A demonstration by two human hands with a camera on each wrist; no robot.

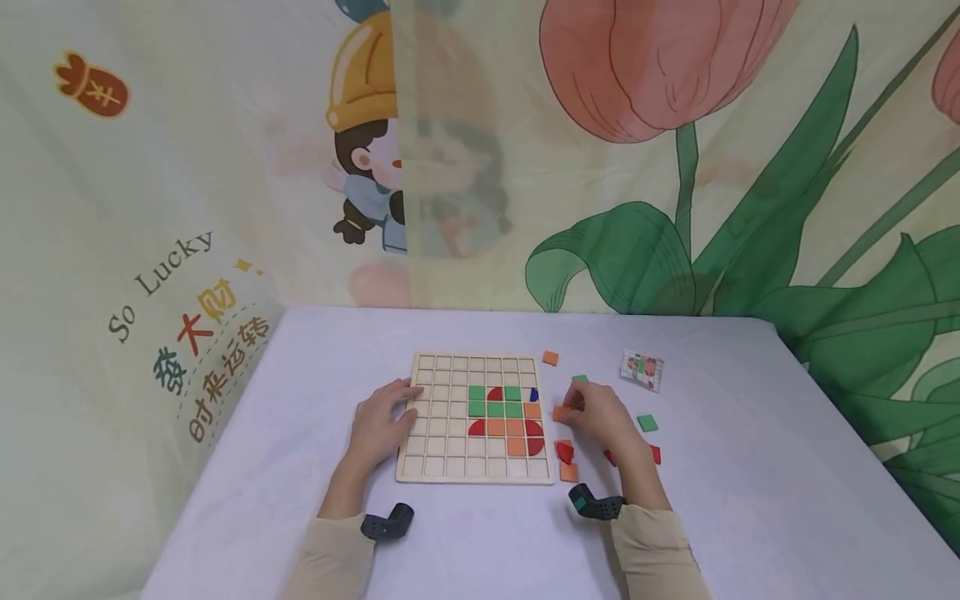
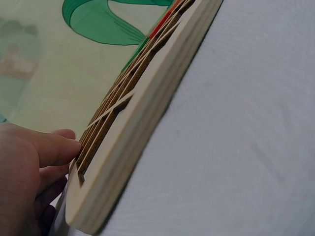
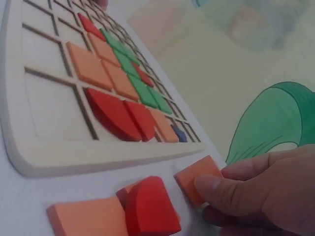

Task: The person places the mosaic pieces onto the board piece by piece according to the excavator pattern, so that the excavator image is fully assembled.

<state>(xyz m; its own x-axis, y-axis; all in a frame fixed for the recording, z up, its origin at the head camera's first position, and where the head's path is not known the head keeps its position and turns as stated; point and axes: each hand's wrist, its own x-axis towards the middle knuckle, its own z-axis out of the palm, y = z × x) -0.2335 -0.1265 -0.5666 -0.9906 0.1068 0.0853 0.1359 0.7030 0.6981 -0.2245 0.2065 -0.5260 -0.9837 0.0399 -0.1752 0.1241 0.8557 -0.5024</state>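
Observation:
A wooden grid board (image 1: 472, 481) lies on the white-covered table, with green square tiles (image 1: 495, 409), orange squares (image 1: 496, 427), rounded red tiles (image 1: 535, 447) and a small blue piece (image 1: 534, 395) set in its right half. Along the board's left edge rests my left hand (image 1: 377, 423), fingers loosely extended and touching the rim; the left wrist view shows its fingertips at one corner. Just off the board's right side, my right hand (image 1: 603, 414) pinches an orange square tile (image 3: 197, 179) between thumb and fingers. That tile is tilted in the right wrist view.
Near the right hand lie a loose orange tile (image 1: 551, 358), green tiles (image 1: 647, 423) and a red piece (image 1: 656, 455). A rounded red tile (image 3: 151, 206) leans on an orange one, beside another orange square (image 3: 91, 219). Farther back is a small patterned packet (image 1: 641, 370).

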